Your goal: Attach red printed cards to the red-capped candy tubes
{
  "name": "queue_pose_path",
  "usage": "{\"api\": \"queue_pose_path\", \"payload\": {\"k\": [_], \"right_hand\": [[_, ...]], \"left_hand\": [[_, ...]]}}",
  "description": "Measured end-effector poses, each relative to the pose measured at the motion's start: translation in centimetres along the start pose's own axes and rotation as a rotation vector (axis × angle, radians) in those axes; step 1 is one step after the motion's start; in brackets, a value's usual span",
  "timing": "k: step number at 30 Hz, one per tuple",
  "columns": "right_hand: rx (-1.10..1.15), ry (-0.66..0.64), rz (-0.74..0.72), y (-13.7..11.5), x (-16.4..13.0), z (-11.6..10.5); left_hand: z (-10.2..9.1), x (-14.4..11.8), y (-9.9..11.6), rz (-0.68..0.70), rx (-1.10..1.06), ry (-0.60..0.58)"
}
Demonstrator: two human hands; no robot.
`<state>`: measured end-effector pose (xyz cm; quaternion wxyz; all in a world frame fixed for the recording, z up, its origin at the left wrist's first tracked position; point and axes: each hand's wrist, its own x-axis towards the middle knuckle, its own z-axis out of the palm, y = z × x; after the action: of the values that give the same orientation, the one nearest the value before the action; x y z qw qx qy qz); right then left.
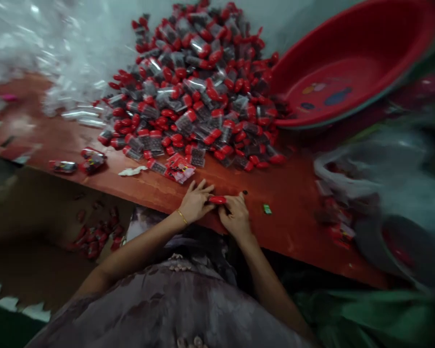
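Observation:
Between my two hands, just above the front of the table, is a small red glossy piece [217, 199], like the red parts in the pile ahead. My left hand [197, 200], with a thin bangle at the wrist, pinches its left end between thumb and fingers. On its right end, my right hand [235, 212] closes with thumb and bent fingers. What lies under the fingertips is hidden. A red printed wrapper [180, 168] rests just beyond my left hand. Close to my right fingers sits a small dark round bit [245, 192].
A large heap of red-ended clear packets [195, 92] covers the table's [286, 232] back. Clear plastic bags [83, 53] spread left; a red basin [333, 72] tilts at right. A green piece [267, 209] lies nearby. Below left, a cardboard box [32, 232] holds red packets.

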<state>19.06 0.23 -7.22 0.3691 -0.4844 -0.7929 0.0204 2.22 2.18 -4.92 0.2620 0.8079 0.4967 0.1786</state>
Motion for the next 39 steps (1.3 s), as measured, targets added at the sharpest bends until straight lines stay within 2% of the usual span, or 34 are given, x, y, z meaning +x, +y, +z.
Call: {"api": "queue_pose_path", "payload": {"k": [3, 5, 7, 9, 11, 14, 18, 21, 23, 26, 28, 30, 34, 36, 39], "right_hand": [[0.034, 0.033, 0.033, 0.8, -0.5, 0.2], [0.050, 0.077, 0.074, 1.5, -0.7, 0.6], [0.060, 0.102, 0.093, 1.9, -0.7, 0.9], [0.061, 0.103, 0.090, 1.9, -0.6, 1.0], [0.059, 0.088, 0.079, 1.7, -0.5, 1.0], [0.052, 0.068, 0.071, 1.3, -0.2, 0.9], [0.017, 0.053, 0.065, 1.0, 0.1, 0.8], [0.006, 0.053, 0.081, 0.7, 0.2, 0.8], [0.009, 0.054, 0.101, 0.6, 0.3, 0.8], [0.010, 0.049, 0.111, 0.6, 0.4, 0.8], [0.006, 0.043, 0.114, 0.8, 0.3, 0.8], [0.005, 0.035, 0.121, 0.9, 0.2, 0.8], [-0.035, 0.059, 0.115, 0.2, 0.5, 1.0], [-0.044, 0.059, 0.075, -1.1, 1.5, 1.4], [-0.013, -0.032, -0.031, -4.1, 4.5, 2.9]], "left_hand": [[-0.9, -1.2, 0.3, 0.020, -0.193, -0.004], [-1.9, -2.7, 0.2, -0.022, -0.411, 0.050], [-3.0, -4.9, -0.4, -0.148, -0.588, 0.165], [-4.5, -7.4, -1.9, -0.297, -0.617, 0.314], [-6.4, -9.8, -4.2, -0.429, -0.521, 0.451], [-9.3, -12.2, -8.0, -0.697, -0.303, 0.630], [-12.4, -12.9, -11.3, -1.003, 0.192, 0.613], [-13.9, -12.5, -12.0, -1.096, 0.402, 0.642], [-14.2, -12.2, -12.1, -1.039, 0.483, 0.738], [-13.8, -11.7, -11.9, -0.807, 0.585, 0.820], [-12.9, -11.1, -11.8, -0.643, 0.612, 0.738], [-11.9, -10.2, -11.7, -0.540, 0.607, 0.632], [-10.5, -8.2, -11.4, -0.501, 0.597, 0.536], [-10.3, -7.5, -11.1, -0.495, 0.624, 0.503], [-10.2, -6.9, -11.1, -0.505, 0.658, 0.491]]}}
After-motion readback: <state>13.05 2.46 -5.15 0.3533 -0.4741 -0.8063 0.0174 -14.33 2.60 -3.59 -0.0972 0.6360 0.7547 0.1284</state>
